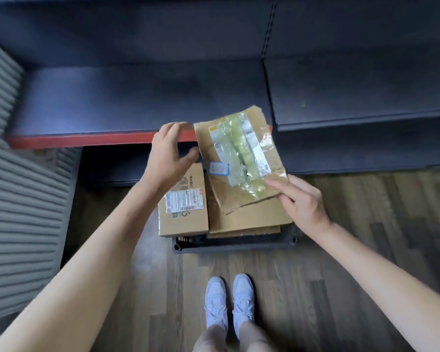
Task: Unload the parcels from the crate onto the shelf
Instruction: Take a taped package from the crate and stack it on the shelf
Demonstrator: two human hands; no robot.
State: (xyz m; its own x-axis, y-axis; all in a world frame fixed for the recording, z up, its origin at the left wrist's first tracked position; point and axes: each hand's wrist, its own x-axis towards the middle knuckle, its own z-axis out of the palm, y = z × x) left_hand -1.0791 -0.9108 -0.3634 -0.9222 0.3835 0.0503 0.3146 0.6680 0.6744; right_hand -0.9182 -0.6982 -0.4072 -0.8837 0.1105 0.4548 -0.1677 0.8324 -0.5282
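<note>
A flat brown cardboard parcel (241, 158) with a taped label is lifted above the crate, tilted toward the shelf. My right hand (300, 199) grips its near right corner. To the left of the parcel's left edge my left hand (169, 154) hovers open, fingers spread, not touching it. The black crate (234, 243) sits on the floor below, mostly covered by a small labelled box (183, 207) on the left and flat cardboard parcels (252, 219) on the right. The dark shelf (137, 97) with a red front edge lies just beyond.
A second dark shelf section (361, 87) adjoins on the right, slightly lower. A grey ribbed panel (18, 199) stands at the left. My feet in pale shoes (229, 303) stand on the wooden floor (315, 275) just behind the crate.
</note>
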